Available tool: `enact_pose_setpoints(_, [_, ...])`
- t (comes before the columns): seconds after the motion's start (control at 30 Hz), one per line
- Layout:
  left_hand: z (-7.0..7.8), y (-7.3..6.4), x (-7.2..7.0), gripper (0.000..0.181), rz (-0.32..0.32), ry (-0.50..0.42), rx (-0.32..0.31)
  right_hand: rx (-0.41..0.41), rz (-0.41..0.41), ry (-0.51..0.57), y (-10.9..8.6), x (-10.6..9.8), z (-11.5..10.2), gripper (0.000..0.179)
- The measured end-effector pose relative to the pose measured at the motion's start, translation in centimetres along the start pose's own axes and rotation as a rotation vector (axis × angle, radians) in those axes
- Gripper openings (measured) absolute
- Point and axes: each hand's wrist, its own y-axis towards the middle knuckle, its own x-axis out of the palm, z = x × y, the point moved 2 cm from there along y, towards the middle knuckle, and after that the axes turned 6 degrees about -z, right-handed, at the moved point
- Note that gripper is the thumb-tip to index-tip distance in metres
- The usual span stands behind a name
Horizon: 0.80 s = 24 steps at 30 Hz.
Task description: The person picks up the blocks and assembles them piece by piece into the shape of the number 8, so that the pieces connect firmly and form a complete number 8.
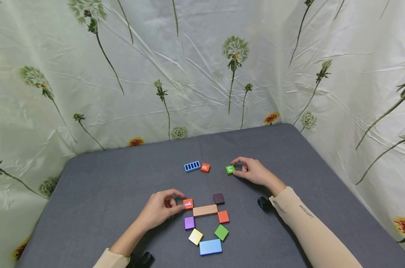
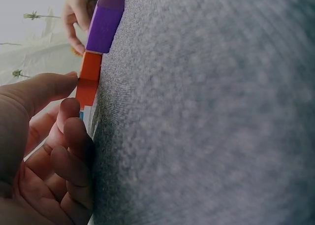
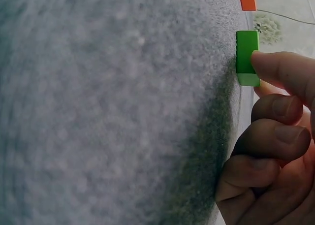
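Note:
My left hand [image 1: 158,209] pinches an orange block [image 1: 188,203] marked with a white 1 between thumb and index finger; its other fingers curl underneath. In the left wrist view the thumb lies against that orange block [image 2: 88,80], with a purple block [image 2: 105,23] just beyond it. Farther back on the right, my right hand [image 1: 254,172] holds a green block [image 1: 230,170] marked with a white 3 by its right end. The right wrist view has the thumb on the green block's side [image 3: 247,52], the remaining fingers bent below.
Beside the left hand, a ring includes a wooden bar [image 1: 205,211], dark block [image 1: 218,198], red block [image 1: 223,216], green block [image 1: 221,232], blue block [image 1: 210,247], yellow block [image 1: 195,236] and purple block [image 1: 189,223]. Behind lie a slotted blue block [image 1: 192,166] and orange R block [image 1: 205,168].

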Motion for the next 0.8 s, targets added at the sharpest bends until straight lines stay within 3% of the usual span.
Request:
enact_pose_setpoints(0.33, [0.17, 0.14, 0.20, 0.025, 0.015, 0.044, 0.009, 0.013, -0.004, -0.020, 0.04, 0.12, -0.01, 0.034])
enact_pose_setpoints(0.8, [0.19, 0.06, 0.19, 0.022, 0.015, 0.060, -0.003, -0.050, -0.041, -0.035, -0.67, 0.92, -0.98, 0.031])
